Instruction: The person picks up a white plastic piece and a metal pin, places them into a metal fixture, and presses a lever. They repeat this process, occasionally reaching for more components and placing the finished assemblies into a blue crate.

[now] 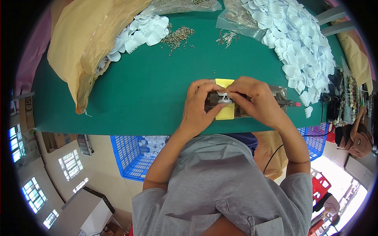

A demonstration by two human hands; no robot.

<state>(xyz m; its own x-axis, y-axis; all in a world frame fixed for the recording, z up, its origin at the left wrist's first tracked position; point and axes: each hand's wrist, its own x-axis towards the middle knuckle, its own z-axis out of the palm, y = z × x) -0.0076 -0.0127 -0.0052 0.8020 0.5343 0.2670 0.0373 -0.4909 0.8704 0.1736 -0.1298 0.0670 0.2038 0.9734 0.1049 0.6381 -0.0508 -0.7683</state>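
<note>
A small white plastic piece (225, 101) sits at a dark bench fixture (212, 97) near the table's front edge. My left hand (198, 105) reaches it from the left, its thumb and forefinger closed on the piece. From the other side my right hand (258, 100) pinches at the same piece, fingertips almost meeting the left ones. The fingers partly hide the piece and the fixture's middle. Under both hands a yellow strip (225, 114) crosses the fixture. Toward the right, the fixture ends in a dark arm with a red tip (297, 104).
White toothed pieces lie heaped at right (307, 55) and spill from a tan sack (90, 35) at left. Between them lie small metal clips (179, 36), thin metal pins (227, 38) and a clear bag (240, 19). Below the green table (138, 98) stands a blue basket (124, 157).
</note>
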